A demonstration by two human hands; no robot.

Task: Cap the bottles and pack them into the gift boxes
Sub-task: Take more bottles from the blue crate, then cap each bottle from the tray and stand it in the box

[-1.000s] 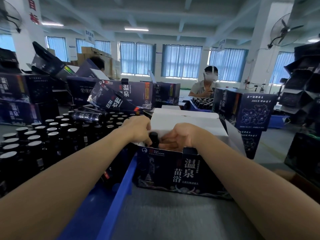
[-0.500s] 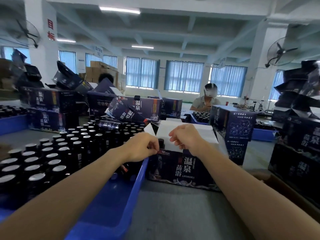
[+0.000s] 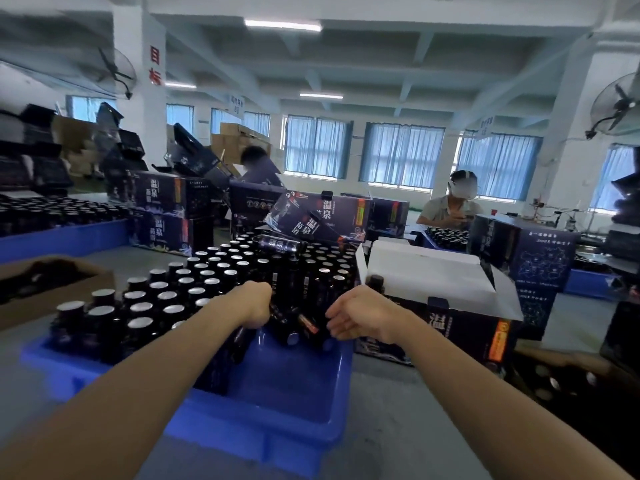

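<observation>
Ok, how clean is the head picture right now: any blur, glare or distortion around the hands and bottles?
Head view: the left hand, right hand and the tipped bottles between them are smeared, so the grips are unreadable; ceiling lights glint on the upright bottle caps; the wide lens tilts the pillar near the edge; the windows are bright but not blown out.

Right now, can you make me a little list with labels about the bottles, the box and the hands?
Blue crate: holds many dark bottles standing upright with silvery caps
Loose bottles: lying tipped at the crate's near side, between the hands
Left hand: down on the lying bottles, grip unclear
Right hand: fingers curled beside them, grip unclear
Gift box: right of crate, white flaps open, corner bottle standing inside
</observation>
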